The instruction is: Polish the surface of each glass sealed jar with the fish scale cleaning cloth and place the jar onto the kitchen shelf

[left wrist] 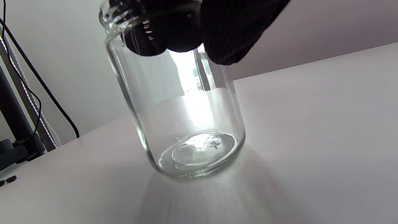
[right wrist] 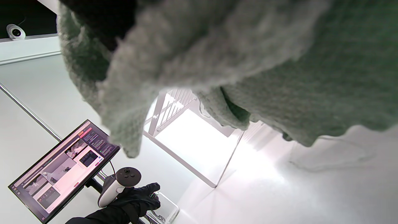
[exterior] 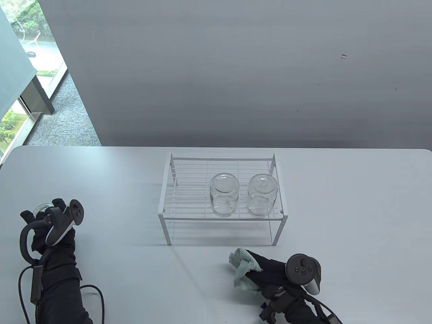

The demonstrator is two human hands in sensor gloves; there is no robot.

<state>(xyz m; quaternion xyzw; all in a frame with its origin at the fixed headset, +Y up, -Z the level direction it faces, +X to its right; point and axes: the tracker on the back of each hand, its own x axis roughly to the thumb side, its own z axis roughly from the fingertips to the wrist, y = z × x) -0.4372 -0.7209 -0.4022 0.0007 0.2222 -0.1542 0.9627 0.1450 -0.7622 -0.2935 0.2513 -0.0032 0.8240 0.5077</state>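
Observation:
My left hand [exterior: 45, 217] grips the open mouth of a clear glass jar [exterior: 41, 206] at the table's left side. In the left wrist view its fingers [left wrist: 227, 34] curl over the rim of that jar [left wrist: 186, 118], whose base is at the tabletop, slightly tilted. My right hand [exterior: 261, 271] holds a bunched pale green cloth [exterior: 243, 268] in front of the white wire kitchen shelf [exterior: 222, 218]. The cloth [right wrist: 264, 62] fills the top of the right wrist view. Two glass jars [exterior: 224, 199] [exterior: 262, 195] stand mouth down on the shelf's top rack.
The shelf's left half is bare wire. A grey wall stands behind the table, with a window at the far left. The right wrist view shows a monitor [right wrist: 62, 168] off the table's left side, beyond my left hand [right wrist: 133, 199].

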